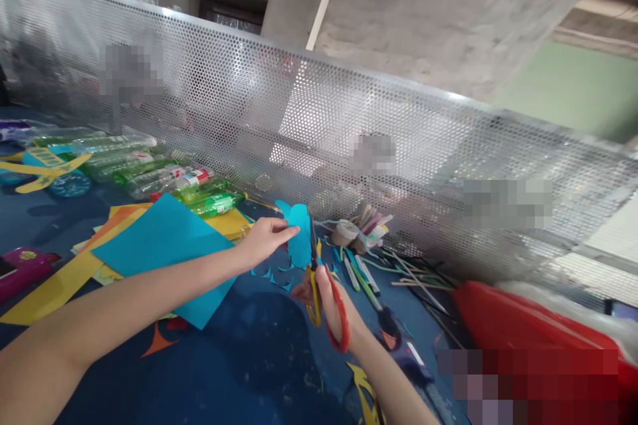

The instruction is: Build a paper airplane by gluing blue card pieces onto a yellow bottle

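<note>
Between the thumb and fingers of my left hand is a piece of blue paper with rounded, cut edges. My right hand grips a pair of scissors with one red and one yellow handle loop. The blades point away from me and lie along the right edge of the paper. Small blue paper scraps are scattered on the table below. Under my left forearm lies a large sheet of blue paper, on top of yellow and orange sheets.
Several plastic bottles lie along a perforated metal panel at the back left. A cup of markers stands behind the scissors. A dark glue gun lies near my right forearm, and a red bag sits at the right.
</note>
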A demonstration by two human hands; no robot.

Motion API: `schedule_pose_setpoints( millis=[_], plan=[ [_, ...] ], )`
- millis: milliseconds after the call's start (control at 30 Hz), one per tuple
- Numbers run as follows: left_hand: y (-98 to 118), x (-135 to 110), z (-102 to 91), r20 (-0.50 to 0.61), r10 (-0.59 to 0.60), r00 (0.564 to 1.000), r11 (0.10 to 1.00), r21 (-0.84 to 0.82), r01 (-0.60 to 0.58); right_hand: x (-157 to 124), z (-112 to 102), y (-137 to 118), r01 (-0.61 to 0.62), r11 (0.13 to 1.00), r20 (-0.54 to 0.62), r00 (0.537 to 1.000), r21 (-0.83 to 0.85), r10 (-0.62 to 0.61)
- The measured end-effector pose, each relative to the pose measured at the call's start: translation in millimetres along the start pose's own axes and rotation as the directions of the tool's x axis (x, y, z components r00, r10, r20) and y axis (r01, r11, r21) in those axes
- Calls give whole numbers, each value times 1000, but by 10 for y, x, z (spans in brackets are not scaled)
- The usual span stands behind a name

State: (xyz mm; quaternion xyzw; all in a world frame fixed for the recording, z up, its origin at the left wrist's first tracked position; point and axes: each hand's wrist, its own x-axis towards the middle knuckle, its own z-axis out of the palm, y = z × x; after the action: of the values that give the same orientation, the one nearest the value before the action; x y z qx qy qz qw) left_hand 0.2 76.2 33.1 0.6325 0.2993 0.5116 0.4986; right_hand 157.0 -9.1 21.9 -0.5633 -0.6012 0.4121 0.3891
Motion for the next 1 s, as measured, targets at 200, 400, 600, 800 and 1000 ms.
schedule_pose_setpoints(
  millis=[200,400,600,800,1000],
  plan=[
    [23,-15,1,-7,67,998,991,118,-66,-22,-13,-41,-14,1000,0,1000,22,14],
    [59,-42,17,9,77,997,967,242,-77,18,-43,27,6,1000,-2,1000,-26,-6],
    [110,-84,53,44,23,999,981,192,-31,49,-47,114,6,1000,-31,1000,1,-6],
    [170,-111,83,42,-3,999,986,165,-4,61,-57,140,42,992,-57,997,-119,-49],
    [129,-97,89,71,-37,997,997,64,32,40,-20,125,74,987,-69,994,-142,-85]
  ],
)
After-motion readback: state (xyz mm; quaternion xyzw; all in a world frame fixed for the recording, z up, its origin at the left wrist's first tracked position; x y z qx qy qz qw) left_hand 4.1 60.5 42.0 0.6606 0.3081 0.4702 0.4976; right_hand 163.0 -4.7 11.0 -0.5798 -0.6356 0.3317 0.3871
